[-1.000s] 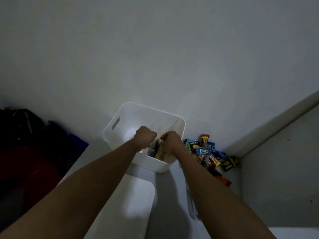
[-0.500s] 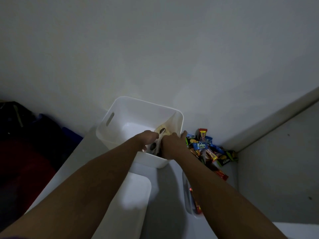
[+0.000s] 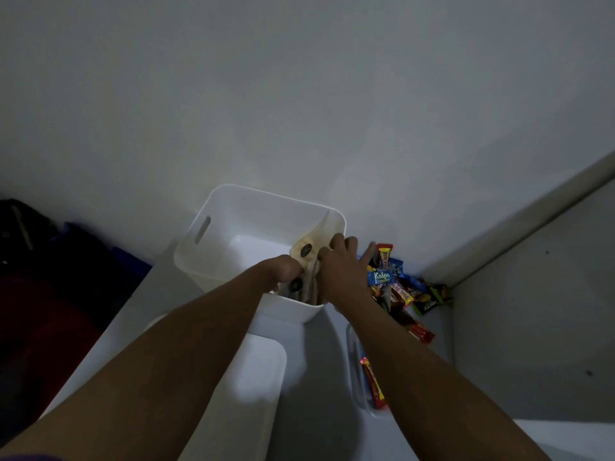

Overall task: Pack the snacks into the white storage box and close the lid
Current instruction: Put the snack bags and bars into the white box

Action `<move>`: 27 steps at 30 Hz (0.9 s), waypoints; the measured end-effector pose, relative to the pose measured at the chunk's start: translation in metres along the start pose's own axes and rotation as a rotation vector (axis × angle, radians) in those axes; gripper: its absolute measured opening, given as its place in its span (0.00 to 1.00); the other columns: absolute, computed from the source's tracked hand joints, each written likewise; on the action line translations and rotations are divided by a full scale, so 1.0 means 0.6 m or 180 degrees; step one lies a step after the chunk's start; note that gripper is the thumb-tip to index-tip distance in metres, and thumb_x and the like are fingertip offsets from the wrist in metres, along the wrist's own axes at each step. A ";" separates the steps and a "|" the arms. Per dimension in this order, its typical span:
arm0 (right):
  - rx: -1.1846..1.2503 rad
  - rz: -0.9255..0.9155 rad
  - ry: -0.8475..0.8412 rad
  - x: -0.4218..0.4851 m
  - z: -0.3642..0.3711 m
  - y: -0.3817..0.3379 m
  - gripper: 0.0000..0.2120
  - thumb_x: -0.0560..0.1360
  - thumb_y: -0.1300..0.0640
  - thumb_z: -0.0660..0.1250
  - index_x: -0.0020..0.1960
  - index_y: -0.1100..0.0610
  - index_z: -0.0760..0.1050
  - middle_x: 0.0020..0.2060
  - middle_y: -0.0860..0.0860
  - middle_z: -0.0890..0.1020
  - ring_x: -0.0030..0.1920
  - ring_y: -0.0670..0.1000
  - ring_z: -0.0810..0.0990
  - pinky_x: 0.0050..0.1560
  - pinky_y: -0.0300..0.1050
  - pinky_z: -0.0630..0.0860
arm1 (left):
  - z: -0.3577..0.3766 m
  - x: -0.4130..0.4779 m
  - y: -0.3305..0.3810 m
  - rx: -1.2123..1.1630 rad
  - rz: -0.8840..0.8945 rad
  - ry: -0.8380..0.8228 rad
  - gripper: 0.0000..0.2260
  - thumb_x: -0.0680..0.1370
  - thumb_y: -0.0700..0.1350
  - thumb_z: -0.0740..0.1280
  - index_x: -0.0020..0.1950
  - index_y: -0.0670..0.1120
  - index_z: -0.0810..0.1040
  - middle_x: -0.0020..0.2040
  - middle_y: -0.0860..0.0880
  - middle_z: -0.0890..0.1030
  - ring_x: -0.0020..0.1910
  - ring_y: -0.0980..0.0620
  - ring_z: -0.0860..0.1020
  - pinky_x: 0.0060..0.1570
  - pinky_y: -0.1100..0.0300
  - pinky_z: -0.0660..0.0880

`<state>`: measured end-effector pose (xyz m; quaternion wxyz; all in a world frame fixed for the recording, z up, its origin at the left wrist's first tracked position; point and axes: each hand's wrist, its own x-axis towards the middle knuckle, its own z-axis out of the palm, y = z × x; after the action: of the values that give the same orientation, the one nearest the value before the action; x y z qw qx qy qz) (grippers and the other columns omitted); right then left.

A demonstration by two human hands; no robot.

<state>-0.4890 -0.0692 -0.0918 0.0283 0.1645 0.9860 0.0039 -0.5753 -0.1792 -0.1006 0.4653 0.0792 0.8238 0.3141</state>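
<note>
Evidently packing — left hand [image 3: 286, 269] clamps pale packets [image 3: 304, 249] in the white storage box [image 3: 276, 194]; right hand [image 3: 342, 266], fingers apart, must grab centre-right snacks [image 3: 399, 291].

One head-worn camera looked forward and steeply down, close over the table [image 3: 316, 367]. The box [image 3: 246, 224] sat just below centre, wall [image 3: 299, 94] filling everything toward 12 o'clock, snack pile [image 3: 396, 287] at 3 o'clock of the box.

The left hand [image 3: 283, 269] buries its fingertips among packets in the white storage box [image 3: 233, 207], so its grip is unclear. Dark shapes [image 3: 50, 277] at 9 o'clock are unreadable. The lid [image 3: 256, 377] is cut off at 6 o'clock.
</note>
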 end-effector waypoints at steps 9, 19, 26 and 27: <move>0.0410 0.0058 -0.0192 -0.003 -0.003 0.014 0.16 0.76 0.57 0.62 0.64 0.51 0.75 0.63 0.53 0.72 0.68 0.59 0.66 0.69 0.78 0.45 | 0.007 -0.006 -0.001 0.0320 0.0354 -0.0477 0.16 0.79 0.35 0.64 0.67 0.36 0.73 0.63 0.40 0.76 0.60 0.41 0.76 0.43 0.64 0.72; 0.1476 0.0265 0.0261 -0.040 -0.021 0.093 0.15 0.80 0.56 0.59 0.65 0.50 0.75 0.68 0.50 0.73 0.66 0.56 0.72 0.68 0.63 0.63 | 0.027 0.001 0.065 -0.0008 0.0661 0.1342 0.15 0.79 0.45 0.61 0.57 0.37 0.79 0.56 0.38 0.81 0.54 0.38 0.79 0.53 0.52 0.77; 0.1617 0.0897 0.0232 -0.113 -0.008 0.222 0.16 0.80 0.53 0.59 0.65 0.54 0.74 0.62 0.56 0.74 0.61 0.61 0.75 0.59 0.62 0.73 | 0.111 -0.038 0.155 0.0642 0.1720 0.2534 0.10 0.78 0.54 0.62 0.51 0.51 0.79 0.55 0.48 0.78 0.59 0.44 0.72 0.57 0.47 0.67; 0.1646 0.0898 0.0243 -0.123 -0.005 0.237 0.16 0.79 0.53 0.60 0.66 0.54 0.74 0.62 0.57 0.74 0.60 0.61 0.76 0.59 0.60 0.74 | 0.127 -0.042 0.162 0.0773 0.1933 0.2610 0.10 0.77 0.54 0.62 0.52 0.52 0.79 0.55 0.49 0.78 0.59 0.44 0.72 0.56 0.47 0.66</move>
<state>-0.3733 0.0415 -0.0825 -0.0525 0.3014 0.9220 -0.2374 -0.5148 -0.0794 -0.0535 -0.0199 0.2384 0.9086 0.3423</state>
